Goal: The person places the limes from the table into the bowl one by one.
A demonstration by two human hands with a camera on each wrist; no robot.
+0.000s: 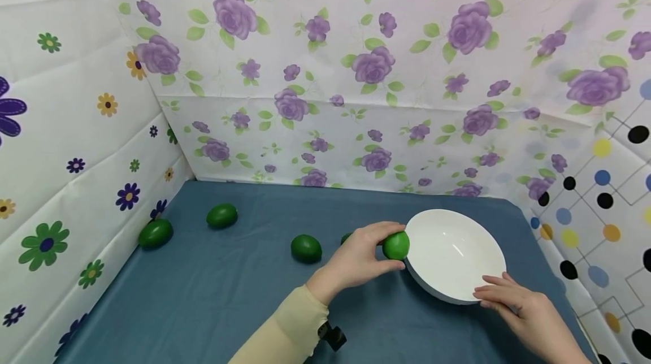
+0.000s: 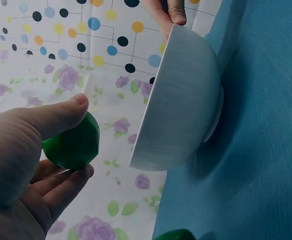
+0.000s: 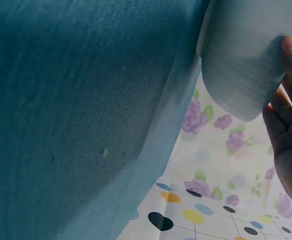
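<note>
My left hand (image 1: 354, 258) pinches a bright green lime (image 1: 396, 246) between thumb and fingers, right at the left rim of a white bowl (image 1: 454, 254). In the left wrist view the held lime (image 2: 76, 142) is raised beside the bowl's outer wall (image 2: 178, 100). At the bowl's lower right rim my right hand (image 1: 526, 304) grips the edge. The right wrist view shows the thumb (image 3: 289, 47) against the outside of the bowl (image 3: 246, 60). No fruit shows inside the bowl.
Darker green limes lie on the blue cloth (image 1: 213, 296): one lime (image 1: 307, 248) left of my hand, another lime (image 1: 222, 216) farther back, and a lime (image 1: 156, 234) at the left edge. One lime (image 1: 346, 237) is mostly hidden behind my left hand. Patterned sheets (image 1: 325, 70) enclose the table.
</note>
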